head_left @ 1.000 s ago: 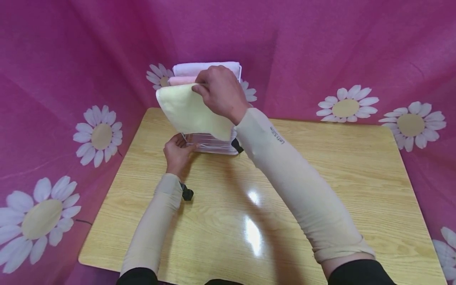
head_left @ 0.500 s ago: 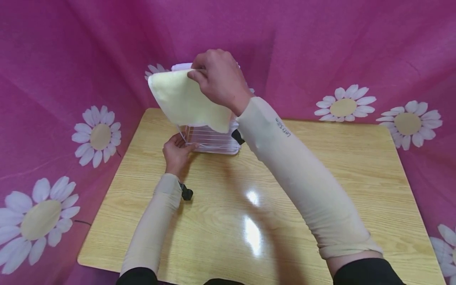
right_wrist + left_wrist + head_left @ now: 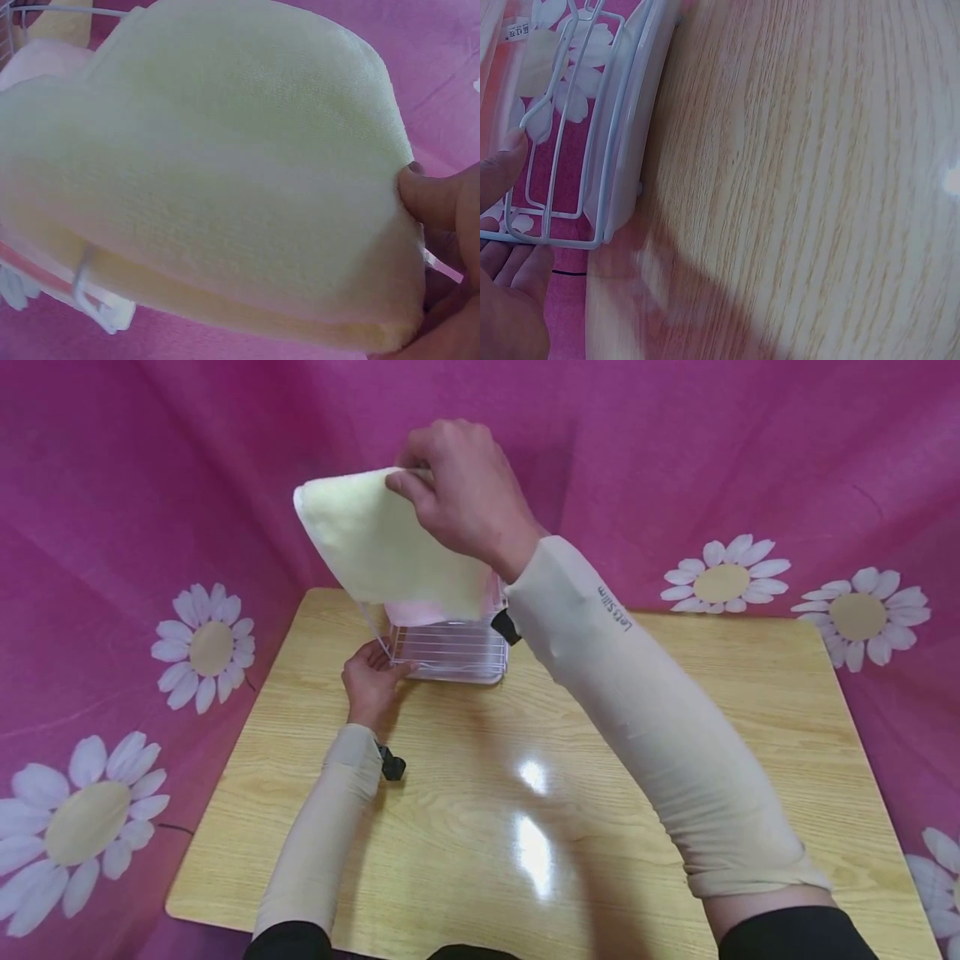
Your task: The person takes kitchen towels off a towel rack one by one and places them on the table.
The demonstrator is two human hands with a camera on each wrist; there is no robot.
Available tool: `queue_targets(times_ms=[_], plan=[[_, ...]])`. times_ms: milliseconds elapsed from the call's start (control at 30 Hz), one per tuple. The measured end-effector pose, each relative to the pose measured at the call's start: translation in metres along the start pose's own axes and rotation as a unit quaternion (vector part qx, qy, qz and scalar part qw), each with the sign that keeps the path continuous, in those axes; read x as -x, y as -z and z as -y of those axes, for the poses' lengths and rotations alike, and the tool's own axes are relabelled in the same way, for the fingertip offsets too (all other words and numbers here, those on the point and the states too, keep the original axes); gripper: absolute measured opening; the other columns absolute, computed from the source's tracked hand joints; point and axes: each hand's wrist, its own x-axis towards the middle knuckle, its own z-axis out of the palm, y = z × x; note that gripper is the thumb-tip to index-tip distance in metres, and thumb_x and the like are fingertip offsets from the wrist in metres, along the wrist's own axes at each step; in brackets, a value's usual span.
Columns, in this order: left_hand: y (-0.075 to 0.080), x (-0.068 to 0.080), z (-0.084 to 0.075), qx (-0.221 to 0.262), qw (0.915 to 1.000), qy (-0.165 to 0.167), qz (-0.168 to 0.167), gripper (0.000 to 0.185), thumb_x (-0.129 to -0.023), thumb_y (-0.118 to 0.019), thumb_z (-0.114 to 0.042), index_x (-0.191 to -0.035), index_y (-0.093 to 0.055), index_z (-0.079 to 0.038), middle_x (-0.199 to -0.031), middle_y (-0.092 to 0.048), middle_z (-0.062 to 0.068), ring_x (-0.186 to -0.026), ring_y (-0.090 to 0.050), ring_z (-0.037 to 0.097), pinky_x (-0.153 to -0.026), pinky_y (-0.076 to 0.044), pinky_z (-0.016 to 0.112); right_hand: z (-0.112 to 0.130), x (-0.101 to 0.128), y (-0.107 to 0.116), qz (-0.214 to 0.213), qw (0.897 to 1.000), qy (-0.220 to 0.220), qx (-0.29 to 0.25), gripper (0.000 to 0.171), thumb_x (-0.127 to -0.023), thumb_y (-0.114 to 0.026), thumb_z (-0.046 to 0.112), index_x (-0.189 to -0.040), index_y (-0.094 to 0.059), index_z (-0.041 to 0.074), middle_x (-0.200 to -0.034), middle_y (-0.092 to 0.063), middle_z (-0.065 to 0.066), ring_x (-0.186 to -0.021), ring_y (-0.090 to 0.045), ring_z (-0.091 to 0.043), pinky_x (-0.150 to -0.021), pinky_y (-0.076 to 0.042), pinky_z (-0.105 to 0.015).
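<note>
Your head cam looks down over the table (image 3: pixel 675 710); both wrist cams sit super close, and all three share the white wire rack (image 3: pixel 450 652) (image 3: pixel 562 150) (image 3: pixel 90 292).

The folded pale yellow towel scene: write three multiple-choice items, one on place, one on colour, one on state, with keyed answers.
1. Where is the folded pale yellow towel?
A. flat on the wooden table
B. raised above the white wire rack
C. on the floor

2. What colour is the backdrop cloth?
A. magenta with white daisies
B. plain blue
C. green stripes

3. What is the left hand doing?
A. hanging idle
B. holding the rack's corner
C. pinching the towel

Answers: B, the right hand holds it up; A, daisies show; B, fingers touch the wire.
</note>
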Motion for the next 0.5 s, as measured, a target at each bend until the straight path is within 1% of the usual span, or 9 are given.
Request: queue_targets(times_ms=[133, 233, 367, 467, 500], plan=[[0.0, -0.001, 0.001, -0.001, 1.0, 0.002, -0.001, 0.06, -0.072, -0.084, 0.013, -0.127, -0.059, 0.014, -0.124, -0.061, 0.034, -0.12, -0.059, 0.041, -0.1, -0.053, 0.035, 0.005, -0.002, 0.007, -0.014, 1.0, 0.014, 0.005, 0.023, -0.1, -0.064, 0.03, -0.101, -0.079, 0.013, -0.087, -0.068, 0.004, -0.08, -0.053, -0.009, -0.067, -0.041, -0.022], [0.001, -0.001, 0.002, -0.005, 1.0, 0.001, -0.002, 0.059, -0.073, -0.083, 0.013, -0.126, -0.058, 0.015, -0.124, -0.061, 0.035, -0.119, -0.059, 0.042, -0.1, -0.053, 0.035, 0.01, -0.004, 0.013, -0.015, 1.0, 0.016, 0.016, 0.023, -0.101, -0.063, 0.031, -0.101, -0.079, 0.014, -0.088, -0.068, 0.005, -0.08, -0.052, -0.008, -0.068, -0.041, -0.02], [0.001, -0.001, 0.003, -0.005, 1.0, -0.006, -0.003, 0.058, -0.073, -0.083, 0.013, -0.126, -0.059, 0.015, -0.123, -0.06, 0.036, -0.119, -0.059, 0.043, -0.1, -0.054, 0.036, 0.015, -0.006, 0.022, -0.022, 0.999, 0.022, 0.027, 0.024, -0.101, -0.063, 0.032, -0.105, -0.078, 0.014, -0.095, -0.071, 0.006, -0.086, -0.055, -0.006, -0.075, -0.045, -0.019], [0.001, 0.0, 0.003, -0.004, 0.9999, -0.015, -0.002, 0.058, -0.073, -0.083, 0.013, -0.125, -0.059, 0.015, -0.122, -0.061, 0.036, -0.118, -0.06, 0.044, -0.098, -0.054, 0.036, 0.019, -0.005, 0.029, -0.036, 0.998, 0.032, 0.035, 0.026, -0.101, -0.062, 0.033, -0.105, -0.078, 0.014, -0.096, -0.071, 0.006, -0.091, -0.052, -0.006, -0.081, -0.044, -0.02], [0.001, 0.002, -0.002, -0.008, 0.9999, -0.014, -0.001, 0.058, -0.073, -0.083, 0.013, -0.125, -0.059, 0.015, -0.122, -0.061, 0.036, -0.118, -0.06, 0.044, -0.098, -0.054, 0.037, 0.02, -0.005, 0.031, -0.041, 0.998, 0.035, 0.037, 0.026, -0.101, -0.062, 0.033, -0.105, -0.078, 0.013, -0.095, -0.071, 0.006, -0.092, -0.051, -0.006, -0.082, -0.044, -0.02]])
